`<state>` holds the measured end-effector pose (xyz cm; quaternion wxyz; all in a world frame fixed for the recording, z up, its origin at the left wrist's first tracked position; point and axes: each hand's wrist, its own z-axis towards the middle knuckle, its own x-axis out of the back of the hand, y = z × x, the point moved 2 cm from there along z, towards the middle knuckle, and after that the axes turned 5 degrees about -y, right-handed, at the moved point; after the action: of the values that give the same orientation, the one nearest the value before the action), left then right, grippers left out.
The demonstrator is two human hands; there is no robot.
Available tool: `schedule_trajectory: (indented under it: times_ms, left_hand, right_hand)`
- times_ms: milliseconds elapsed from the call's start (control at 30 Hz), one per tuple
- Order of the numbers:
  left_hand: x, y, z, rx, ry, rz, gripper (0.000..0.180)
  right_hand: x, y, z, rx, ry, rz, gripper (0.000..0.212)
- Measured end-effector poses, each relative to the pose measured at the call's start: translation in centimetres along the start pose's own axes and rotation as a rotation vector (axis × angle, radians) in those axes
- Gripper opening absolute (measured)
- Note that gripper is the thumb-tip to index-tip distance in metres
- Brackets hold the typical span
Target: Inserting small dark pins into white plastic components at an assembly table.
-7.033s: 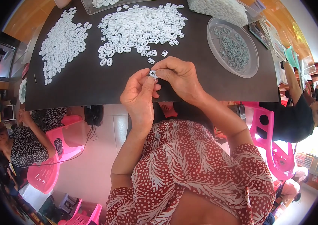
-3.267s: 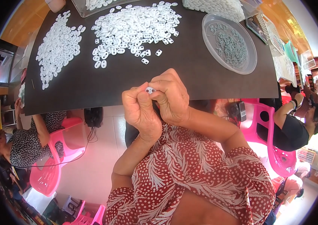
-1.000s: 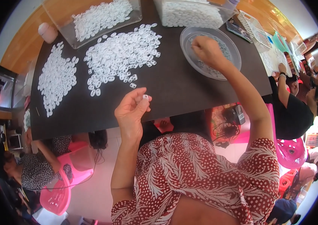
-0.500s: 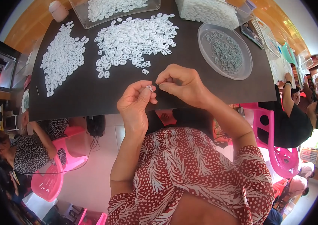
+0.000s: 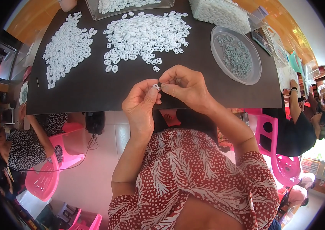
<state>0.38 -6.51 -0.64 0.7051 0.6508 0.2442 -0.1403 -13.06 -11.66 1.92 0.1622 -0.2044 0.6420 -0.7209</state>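
Orange-brown panelling and white wall curved around the room, where a dark table (image 5: 93, 96) stood above a pale tiled floor (image 5: 105, 153). Panels (image 5: 310, 166) at the far right were too small for any lettering to be read, and so was the dark flat device (image 5: 261, 43) lying near the round dish.

The left hand (image 5: 141, 101), over the table's near edge, pinched a small white piece (image 5: 155, 87) with holes between thumb and forefinger, its other fingers curled. Just beside it the right hand (image 5: 187, 88) had thumb and forefinger nearly closed on a tiny thin part (image 5: 160, 87), its kind too small to tell, pointing toward the white piece.

Beyond the hands lay a broad pile of white pieces (image 5: 147, 36), with a narrower pile (image 5: 68, 50) to its left. To the right, the clear round dish (image 5: 255, 71) held small grey-green parts (image 5: 236, 57). Clear bins (image 5: 133, 10) of white pieces stood at the back. People sat on either side, a pink chair (image 5: 43, 180) at the left, another (image 5: 268, 128) at the right.
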Motion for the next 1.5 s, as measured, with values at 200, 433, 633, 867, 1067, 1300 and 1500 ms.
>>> schedule_trajectory:
  times_ms: [200, 433, 633, 867, 1067, 1300, 1500]
  left_hand:
    - [0.1, 0.0, -0.3, -0.023, 0.001, 0.01, 0.012]
    - [0.0, -0.2, -0.7, -0.165, 0.06, 0.207, 0.01]
    - [-0.1, -0.2, -1.1, -0.171, 0.118, 0.164, 0.01]
    - [0.2, -0.1, -1.3, -0.408, 0.11, 0.563, 0.011]
    - [0.2, 0.2, -1.3, -0.219, 0.161, 0.193, 0.013]
    - [0.4, 0.3, -1.3, -0.29, 0.145, 0.379, 0.014]
    - [0.6, -0.6, -1.4, -0.432, 0.157, 0.61, 0.014]
  right_hand:
    - [-0.5, 0.1, 0.0, 0.003, 0.024, -0.017, 0.013]
    - [-0.9, 0.3, -0.3, 0.046, 0.041, -0.082, 0.013]
    - [-1.4, -0.2, -0.5, -0.038, -0.018, -0.136, 0.013]
    - [-1.8, 0.2, 0.0, 0.021, 0.064, -0.052, 0.011]
    - [-2.5, -0.1, 0.1, 0.08, 0.059, -0.041, 0.008]
    - [-2.8, -0.3, 0.0, 0.16, 0.092, -0.338, 0.003]
    - [-3.4, 0.1, 0.0, 0.225, 0.089, -0.418, 0.002]
